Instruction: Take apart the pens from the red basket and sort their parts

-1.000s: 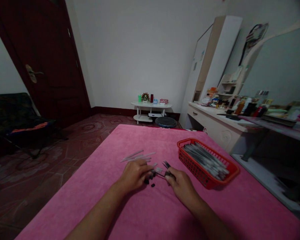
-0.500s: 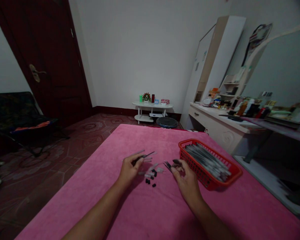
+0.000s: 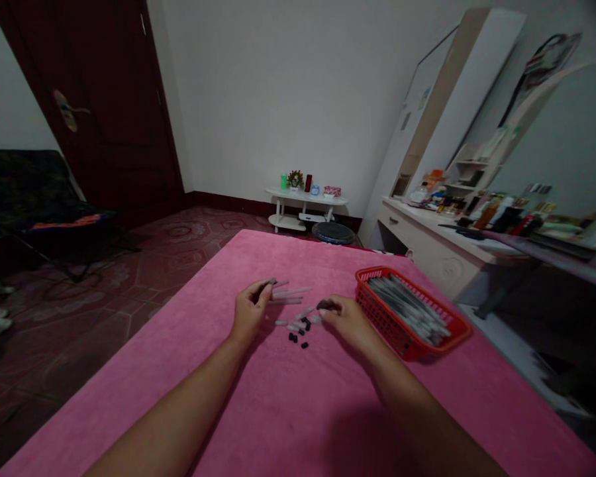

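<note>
My left hand (image 3: 249, 310) is closed in a pinch, with a small greyish end showing at the fingertips; what it is I cannot make out. Beside those fingers several thin, pale clear tubes (image 3: 291, 292) point to the right over the cloth. My right hand (image 3: 346, 319) has thumb and fingers pressed together around a small dark piece (image 3: 324, 305), whose kind is unclear. Between the hands lie short clear pieces (image 3: 295, 327) and several small black pieces (image 3: 304, 345), loose on the pink cloth (image 3: 278, 404).
A red plastic basket (image 3: 377, 324) filled with long grey sticks stands to the right of my right hand. Further right is a white dressing table (image 3: 427, 232) crowded with bottles. A low white table (image 3: 298, 195) stands by the far wall, and a dark folding chair (image 3: 30, 192) at left.
The thin dark rod at my left fingers and the pointed dark piece below my right fingers no longer show. My right hand has moved left, closer to the loose pieces. The view has shifted slightly.
</note>
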Demonstrator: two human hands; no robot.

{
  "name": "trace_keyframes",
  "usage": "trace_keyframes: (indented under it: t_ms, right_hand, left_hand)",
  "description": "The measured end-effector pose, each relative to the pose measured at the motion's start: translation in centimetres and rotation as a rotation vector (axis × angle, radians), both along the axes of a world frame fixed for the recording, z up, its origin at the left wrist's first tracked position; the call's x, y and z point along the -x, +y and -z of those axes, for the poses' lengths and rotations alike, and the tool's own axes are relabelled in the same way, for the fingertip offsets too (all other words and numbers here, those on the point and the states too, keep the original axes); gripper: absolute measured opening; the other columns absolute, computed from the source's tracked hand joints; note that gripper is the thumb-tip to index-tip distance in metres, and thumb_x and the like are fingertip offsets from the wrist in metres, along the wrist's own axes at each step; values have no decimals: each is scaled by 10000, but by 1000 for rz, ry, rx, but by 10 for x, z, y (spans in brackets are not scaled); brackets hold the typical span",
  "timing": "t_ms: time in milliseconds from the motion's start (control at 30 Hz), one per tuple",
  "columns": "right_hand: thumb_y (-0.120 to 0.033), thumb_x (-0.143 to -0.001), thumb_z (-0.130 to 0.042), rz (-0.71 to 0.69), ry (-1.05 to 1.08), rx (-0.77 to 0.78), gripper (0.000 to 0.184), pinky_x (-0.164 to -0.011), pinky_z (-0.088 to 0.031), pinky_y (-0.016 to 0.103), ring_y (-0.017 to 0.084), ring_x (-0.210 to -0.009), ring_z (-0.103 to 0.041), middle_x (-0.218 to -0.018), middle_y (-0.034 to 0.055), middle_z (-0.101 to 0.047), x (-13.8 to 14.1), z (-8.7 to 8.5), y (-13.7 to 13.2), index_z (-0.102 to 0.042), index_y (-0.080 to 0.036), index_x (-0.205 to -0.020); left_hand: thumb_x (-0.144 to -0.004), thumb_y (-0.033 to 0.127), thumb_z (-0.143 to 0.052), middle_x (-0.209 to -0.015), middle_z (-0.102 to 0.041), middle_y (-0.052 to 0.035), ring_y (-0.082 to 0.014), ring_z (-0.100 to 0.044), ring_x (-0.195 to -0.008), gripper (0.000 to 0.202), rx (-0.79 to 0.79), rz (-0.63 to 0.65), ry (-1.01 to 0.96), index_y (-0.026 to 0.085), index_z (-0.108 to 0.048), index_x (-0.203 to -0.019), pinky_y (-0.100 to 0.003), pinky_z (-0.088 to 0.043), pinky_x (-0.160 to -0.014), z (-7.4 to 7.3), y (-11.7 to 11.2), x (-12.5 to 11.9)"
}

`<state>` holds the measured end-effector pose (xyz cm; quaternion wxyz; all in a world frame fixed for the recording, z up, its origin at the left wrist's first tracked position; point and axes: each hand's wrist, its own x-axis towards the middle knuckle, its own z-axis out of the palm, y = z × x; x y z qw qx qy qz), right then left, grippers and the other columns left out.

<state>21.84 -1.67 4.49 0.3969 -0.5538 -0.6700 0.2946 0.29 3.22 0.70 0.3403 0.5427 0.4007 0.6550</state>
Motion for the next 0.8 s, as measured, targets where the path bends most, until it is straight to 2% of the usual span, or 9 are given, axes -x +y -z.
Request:
trace_keyframes:
  t_ms: [67, 133, 233, 433, 567, 700, 800]
  right_hand:
    - [-134, -666, -548, -94, -12, 82, 166, -595, -435, 232, 143, -630, -595, -698, 41, -684, 8, -9, 10, -688, -134, -755]
    - [-86, -639, -543, -116, -75, 117, 189, -565, -410, 215, 131, -597, -583, -663, 29, -682, 15, -11, 16, -699, -137, -732]
    - [-57, -635, -556, -81, -231, 88, 205, -581, -396, 207, 133, -637, -610, -690, 29, -704, 24, -7, 17, -716, -159, -714]
    - [-192, -685, -676, 52, -626, 45, 83, -586, -366, 233, 174, -717, -657, -764, 57, -736, 41, 1, -3, -735, -213, -739]
    - [-190, -712, -679, 95, -792, 21, 97, -645, -397, 261, 220, -817, -681, -842, 84, -744, 48, 4, -12, -729, -221, -789]
    - [-126, -712, -638, 92, -816, -25, 137, -664, -407, 274, 234, -829, -683, -837, 84, -737, 46, 9, -14, -713, -210, -789]
    - [-103, -690, -616, 107, -686, -20, 149, -654, -411, 271, 227, -797, -679, -798, 75, -735, 40, 5, -12, -704, -200, -760]
  left_hand:
    - [-803, 385, -618, -946, -730, -104, -215, -668, -889, 311, -11, 21, 32, 121, -718, -934, -325, -519, -816, 2, -1, 0]
    - [-815, 379, -604, -938, -731, -96, -211, -668, -884, 306, -15, 37, 52, 125, -717, -942, -321, -518, -815, 2, -2, 0]
    - [-823, 366, -591, -942, -731, -96, -213, -668, -891, 301, -12, 52, 49, 121, -713, -949, -319, -519, -815, 1, -4, 0]
    - [-846, 344, -574, -989, -725, -108, -215, -667, -925, 299, -12, 122, 47, 121, -707, -995, -323, -514, -842, 3, -5, -2]
    - [-861, 345, -568, -1007, -724, -110, -219, -669, -934, 312, -3, 183, 35, 128, -701, -1041, -323, -517, -844, 6, -7, -3]
    - [-866, 358, -565, -1050, -717, -126, -236, -669, -952, 327, 3, 207, 53, 131, -700, -1059, -341, -528, -836, 6, -9, -4]
    - [-864, 360, -567, -1072, -710, -140, -244, -671, -951, 323, -13, 183, 96, 128, -707, -1040, -365, -531, -842, 5, -11, -5]
